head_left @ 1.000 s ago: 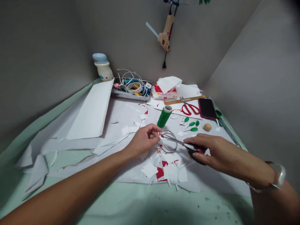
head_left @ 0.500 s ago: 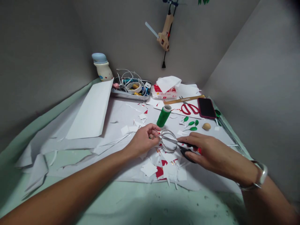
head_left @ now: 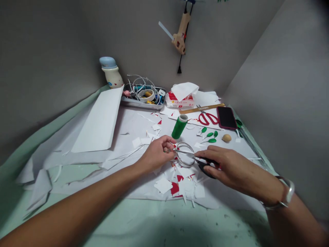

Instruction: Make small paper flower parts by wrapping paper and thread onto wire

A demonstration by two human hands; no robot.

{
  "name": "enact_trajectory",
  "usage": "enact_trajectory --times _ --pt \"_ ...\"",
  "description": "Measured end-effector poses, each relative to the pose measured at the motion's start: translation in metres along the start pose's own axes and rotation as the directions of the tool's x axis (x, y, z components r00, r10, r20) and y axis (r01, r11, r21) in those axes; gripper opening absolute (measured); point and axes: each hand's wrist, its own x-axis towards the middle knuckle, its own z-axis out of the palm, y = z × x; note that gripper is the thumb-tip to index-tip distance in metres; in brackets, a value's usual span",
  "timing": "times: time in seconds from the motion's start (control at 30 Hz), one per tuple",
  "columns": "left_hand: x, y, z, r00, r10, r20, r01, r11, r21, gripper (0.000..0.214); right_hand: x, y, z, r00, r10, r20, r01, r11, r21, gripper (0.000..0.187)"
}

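My left hand is closed in a pinch on a small, thin piece with a bit of green showing. Its full shape is hidden by the fingers. In my right hand are scissors with black handles, their metal blades pointing left to the fingertips of my left hand. Under the blades a silver ring lies on the paper. Just behind the hands stands a spool of green thread. Several green leaf shapes on thin stems lie to the right, near a small tan ball.
Paper scraps litter the white paper. Farther back are a metal tray of supplies, a tissue pack, red-handled scissors, a ruler and a phone. A folded white sheet stands left; a glue gun hangs behind.
The scissors have turned slightly in my right hand, their tips still by the left fingers. My left hand stays almost in place.
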Motion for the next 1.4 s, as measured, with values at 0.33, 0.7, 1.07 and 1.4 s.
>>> enact_trajectory --times 0.33,0.7,1.07,1.4 --pt "-0.001 0.002 0.0 1.0 0.004 0.006 -0.004 1.0 -0.016 0.029 -0.001 0.008 0.001 0.999 0.001 -0.037 -0.002 1.0 -0.015 0.036" --pt "-0.002 0.007 -0.003 1.0 -0.026 -0.002 0.026 1.0 0.003 0.03 -0.006 0.036 0.005 0.947 0.315 0.061 -0.308 0.945 -0.107 0.018" --pt "-0.002 0.008 -0.005 1.0 -0.025 0.009 0.026 0.999 -0.038 0.031 0.027 -0.026 0.037 0.986 0.096 -0.134 -0.115 0.983 -0.145 0.019" --pt "-0.006 0.016 -0.011 0.996 -0.006 -0.086 0.016 0.993 0.113 0.029 0.032 -0.019 0.039 0.973 0.199 -0.12 -0.225 0.937 -0.267 0.017"
